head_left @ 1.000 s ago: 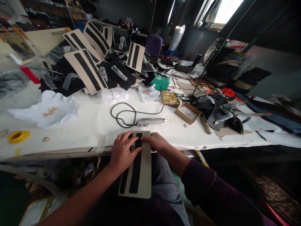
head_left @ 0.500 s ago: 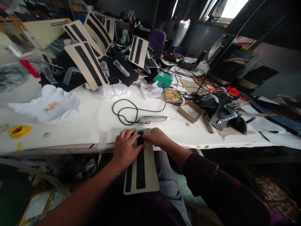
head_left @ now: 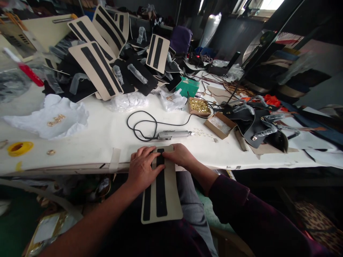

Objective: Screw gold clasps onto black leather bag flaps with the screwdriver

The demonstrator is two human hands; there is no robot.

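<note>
- The person's left hand point(head_left: 142, 166) is on the board point(head_left: 171, 192). Its thumb and pointer finger are wide apart, with their tips on the flat face. I cannot tell if its other fingers grip the board.
- The right hand point(head_left: 182, 155) pinches the far end of the board. Its thumb is on top, and its other fingers are bent and mostly hidden.
- The board is tan with two black strips point(head_left: 161, 189). Its far end is at the table point(head_left: 102, 135) edge, and its near end is over the person's lap.
- A gray tool point(head_left: 174, 135) lies on the table, just past the hands. Its black cord point(head_left: 150, 123) makes loops.
- Behind the tool, to the right, a small box point(head_left: 199, 114) holds gold bits point(head_left: 198, 104). Next to it is an open box point(head_left: 214, 130).
- More boards point(head_left: 158, 53) lean in a messy pile at the back.
- On the left are a white cloth point(head_left: 73, 119) with gold rings point(head_left: 55, 120) on it and yellow tape point(head_left: 29, 147).
</note>
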